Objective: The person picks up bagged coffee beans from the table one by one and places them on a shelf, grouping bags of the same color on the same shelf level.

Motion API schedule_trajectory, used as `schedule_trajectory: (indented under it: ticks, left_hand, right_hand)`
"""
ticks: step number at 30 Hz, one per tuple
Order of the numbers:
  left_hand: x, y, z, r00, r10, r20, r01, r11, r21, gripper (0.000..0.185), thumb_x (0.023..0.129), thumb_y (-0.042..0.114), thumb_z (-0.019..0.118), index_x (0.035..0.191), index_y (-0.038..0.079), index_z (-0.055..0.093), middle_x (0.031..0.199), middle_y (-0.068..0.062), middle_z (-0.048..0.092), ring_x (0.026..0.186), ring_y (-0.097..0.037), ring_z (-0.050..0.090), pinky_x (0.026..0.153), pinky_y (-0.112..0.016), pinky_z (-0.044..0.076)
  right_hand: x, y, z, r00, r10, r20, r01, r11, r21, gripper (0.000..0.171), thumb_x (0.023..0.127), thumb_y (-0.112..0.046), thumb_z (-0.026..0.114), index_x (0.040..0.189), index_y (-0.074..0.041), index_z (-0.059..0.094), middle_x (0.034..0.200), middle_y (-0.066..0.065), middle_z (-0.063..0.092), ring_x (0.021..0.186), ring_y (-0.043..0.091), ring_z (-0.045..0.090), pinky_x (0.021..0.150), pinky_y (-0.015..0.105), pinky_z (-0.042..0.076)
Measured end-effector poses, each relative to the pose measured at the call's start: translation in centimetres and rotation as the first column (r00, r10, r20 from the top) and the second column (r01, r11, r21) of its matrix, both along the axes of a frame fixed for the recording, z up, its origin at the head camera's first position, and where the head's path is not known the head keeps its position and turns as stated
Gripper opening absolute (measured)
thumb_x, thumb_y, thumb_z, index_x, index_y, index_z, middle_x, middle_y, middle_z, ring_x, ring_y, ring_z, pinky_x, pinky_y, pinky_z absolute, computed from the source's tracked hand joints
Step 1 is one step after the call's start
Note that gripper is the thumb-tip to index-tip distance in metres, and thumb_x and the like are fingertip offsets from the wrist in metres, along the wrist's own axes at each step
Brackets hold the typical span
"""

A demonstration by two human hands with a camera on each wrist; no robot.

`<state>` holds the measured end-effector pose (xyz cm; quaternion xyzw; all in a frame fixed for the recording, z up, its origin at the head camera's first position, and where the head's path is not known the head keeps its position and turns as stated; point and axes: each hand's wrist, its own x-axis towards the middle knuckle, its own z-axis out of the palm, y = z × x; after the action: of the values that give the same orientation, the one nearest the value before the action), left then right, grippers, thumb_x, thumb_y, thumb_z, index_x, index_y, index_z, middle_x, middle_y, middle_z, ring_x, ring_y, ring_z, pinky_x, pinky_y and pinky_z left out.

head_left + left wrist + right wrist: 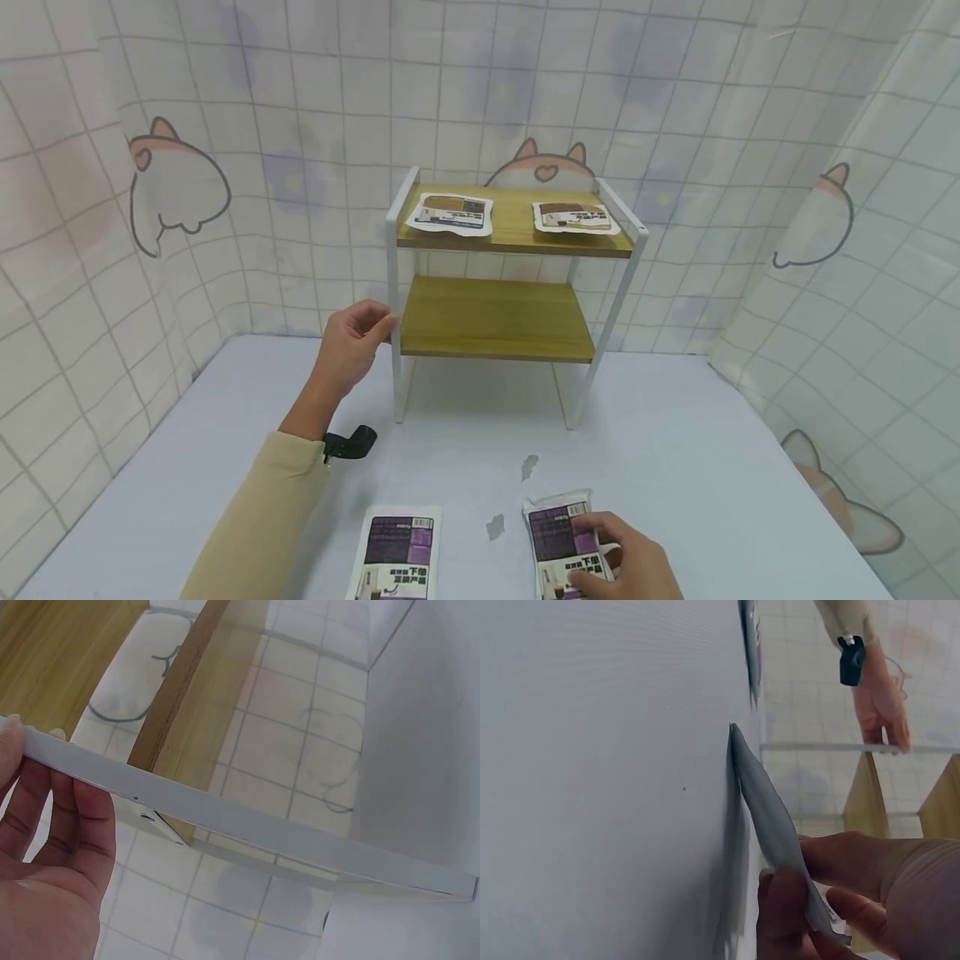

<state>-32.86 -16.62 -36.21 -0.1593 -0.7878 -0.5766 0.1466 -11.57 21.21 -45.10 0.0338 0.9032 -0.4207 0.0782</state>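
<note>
A two-tier rack (517, 242) with white metal legs and wooden boards stands at the back of the table. My left hand (375, 323) grips its front left leg (262, 825), fingers (52, 817) curled behind the bar. Two flat packets lie on the top board, one on the left (450, 214) and one on the right (574, 217). My right hand (603, 554) pinches a purple-and-white packet (558, 533) at the table's front edge; its far end (765, 810) is lifted off the surface. A matching packet (397, 550) lies flat to its left.
The lower wooden board (495, 317) is bare. Grid-patterned curtains with cat prints (176, 183) close in the white table (712, 467) on three sides. Two small scuffs (529, 467) mark the cloth between rack and packets. A black strap (348, 444) sits on my left wrist.
</note>
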Motion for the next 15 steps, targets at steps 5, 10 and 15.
schedule_trajectory:
  ticks: [5,10,15]
  left_hand:
    - [-0.04,-0.02,-0.01,1.000,0.002,0.009,-0.002,1.000,-0.002,0.030,0.102,0.031,0.065,0.113,0.003,0.070,0.108,-0.016,0.073,0.089,-0.017,0.068,0.078,-0.023,0.054]
    - [0.01,-0.04,0.09,1.000,0.005,0.011,-0.005,1.000,-0.007,0.031,0.102,0.032,0.064,0.113,0.003,0.069,0.109,-0.015,0.073,0.090,-0.019,0.069,0.080,-0.023,0.054]
    - [0.01,-0.05,0.00,1.000,0.007,0.014,-0.007,1.000,-0.010,0.030,0.102,0.033,0.065,0.113,0.005,0.070,0.108,-0.015,0.073,0.090,-0.019,0.069,0.081,-0.024,0.054]
  right_hand:
    - [-0.11,0.32,0.05,1.000,0.003,-0.024,-0.004,0.999,-0.039,0.060,0.073,-0.021,0.092,0.127,-0.014,0.067,0.112,0.014,0.071,0.073,0.016,0.069,0.062,0.025,0.055]
    - [-0.29,0.63,0.20,0.999,0.013,-0.043,-0.016,0.998,-0.059,0.059,0.073,-0.025,0.092,0.126,-0.013,0.069,0.122,0.020,0.070,0.078,0.017,0.072,0.065,0.025,0.057]
    - [-0.33,0.60,0.54,0.999,0.005,-0.046,-0.009,0.995,-0.096,0.059,0.073,-0.023,0.092,0.126,-0.011,0.069,0.125,0.022,0.068,0.083,0.020,0.074,0.069,0.026,0.060]
